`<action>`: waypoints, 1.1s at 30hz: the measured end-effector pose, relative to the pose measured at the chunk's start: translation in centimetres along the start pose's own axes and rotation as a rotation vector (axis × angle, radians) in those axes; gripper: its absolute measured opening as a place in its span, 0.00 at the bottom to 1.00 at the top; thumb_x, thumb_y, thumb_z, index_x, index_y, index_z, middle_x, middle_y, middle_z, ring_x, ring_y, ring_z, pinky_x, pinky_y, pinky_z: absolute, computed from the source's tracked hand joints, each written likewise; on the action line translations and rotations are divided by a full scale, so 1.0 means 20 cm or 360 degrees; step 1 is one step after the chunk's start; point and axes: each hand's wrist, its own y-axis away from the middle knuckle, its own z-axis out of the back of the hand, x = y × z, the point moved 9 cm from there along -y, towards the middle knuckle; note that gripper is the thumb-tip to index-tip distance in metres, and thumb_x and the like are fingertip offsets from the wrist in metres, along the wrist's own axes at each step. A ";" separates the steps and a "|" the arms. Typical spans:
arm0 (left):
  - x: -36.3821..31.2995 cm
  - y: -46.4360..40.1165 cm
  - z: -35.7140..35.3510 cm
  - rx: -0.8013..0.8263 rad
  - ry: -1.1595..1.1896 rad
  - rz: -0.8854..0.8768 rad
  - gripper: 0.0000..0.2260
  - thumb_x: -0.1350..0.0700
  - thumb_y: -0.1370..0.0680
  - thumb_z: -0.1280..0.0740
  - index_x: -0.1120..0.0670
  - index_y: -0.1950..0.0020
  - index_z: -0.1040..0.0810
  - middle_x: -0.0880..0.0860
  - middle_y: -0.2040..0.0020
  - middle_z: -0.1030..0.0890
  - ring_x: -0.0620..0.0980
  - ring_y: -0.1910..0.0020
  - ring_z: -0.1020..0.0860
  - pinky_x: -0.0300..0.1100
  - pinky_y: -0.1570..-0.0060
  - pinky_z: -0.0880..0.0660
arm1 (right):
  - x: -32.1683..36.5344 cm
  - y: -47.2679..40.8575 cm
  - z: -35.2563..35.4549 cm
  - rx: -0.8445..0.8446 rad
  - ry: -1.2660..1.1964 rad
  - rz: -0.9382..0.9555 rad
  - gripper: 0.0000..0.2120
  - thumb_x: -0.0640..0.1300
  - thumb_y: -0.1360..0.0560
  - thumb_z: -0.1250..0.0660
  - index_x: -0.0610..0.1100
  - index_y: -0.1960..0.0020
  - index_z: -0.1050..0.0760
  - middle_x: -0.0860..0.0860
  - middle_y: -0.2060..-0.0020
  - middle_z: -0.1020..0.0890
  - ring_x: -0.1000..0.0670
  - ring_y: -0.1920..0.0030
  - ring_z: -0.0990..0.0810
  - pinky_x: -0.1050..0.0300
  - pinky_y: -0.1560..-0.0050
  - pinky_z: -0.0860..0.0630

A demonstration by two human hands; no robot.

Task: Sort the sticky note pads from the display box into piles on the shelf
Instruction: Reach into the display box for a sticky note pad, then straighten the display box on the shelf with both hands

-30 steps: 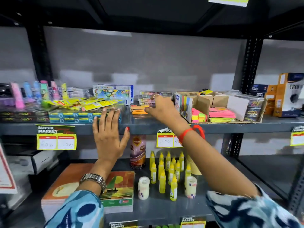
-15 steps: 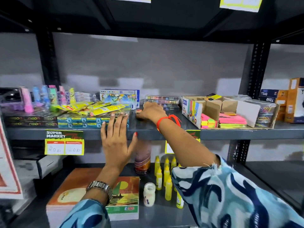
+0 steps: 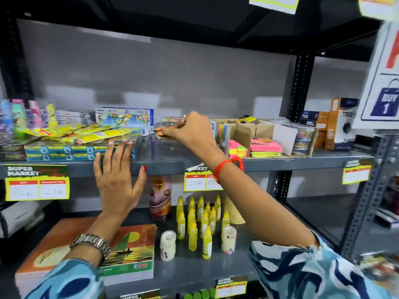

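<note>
- the step in hand looks like setting an orange sticky note pad down on the bare stretch of the shelf, left of the display box, to start or add to a pile.
- to do it well, i would lower the pad flat onto the shelf, square its edges to whatever lies under it, and keep it apart from the crayon box behind and the blue packets to the left, so piles stay separate by colour.
- the right hand has its grip pinched on the pad: fingertips closed on its edge, the pad mostly hidden and blurred, so i cannot tell whether it already touches the shelf.
- the left hand grips nothing; it is spread flat, fingers resting on the shelf's front edge and the blue packets, likely as a brace.
- more pads, pink, yellow and green, lie in the display box, so the sorting seems far from done.
</note>
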 end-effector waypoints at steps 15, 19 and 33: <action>-0.01 0.02 0.00 -0.0045 0.0023 0.0077 0.26 0.47 0.20 0.45 0.60 0.27 0.35 0.60 0.30 0.31 0.56 0.26 0.42 0.49 0.26 0.57 | -0.60 0.21 0.79 -0.0796 0.0264 -0.0186 0.27 0.62 0.37 0.33 0.36 0.62 0.18 0.38 0.69 0.17 0.39 0.64 0.19 0.47 0.63 0.23; -0.02 0.01 0.01 -0.0072 0.0069 0.0176 0.25 0.47 0.21 0.44 0.60 0.28 0.33 0.60 0.31 0.30 0.57 0.26 0.40 0.48 0.26 0.59 | -0.70 0.21 0.67 -0.0586 0.0317 -0.0153 0.27 0.63 0.38 0.36 0.39 0.59 0.17 0.42 0.65 0.14 0.42 0.60 0.17 0.47 0.60 0.21; -0.55 -0.23 -0.05 0.0193 0.1027 0.0396 0.28 0.44 0.23 0.45 0.59 0.28 0.34 0.56 0.28 0.31 0.51 0.30 0.35 0.50 0.30 0.40 | -0.83 0.19 0.61 -0.0363 -0.0096 -0.0207 0.29 0.56 0.18 0.55 0.38 0.54 0.22 0.41 0.56 0.19 0.42 0.53 0.23 0.53 0.53 0.32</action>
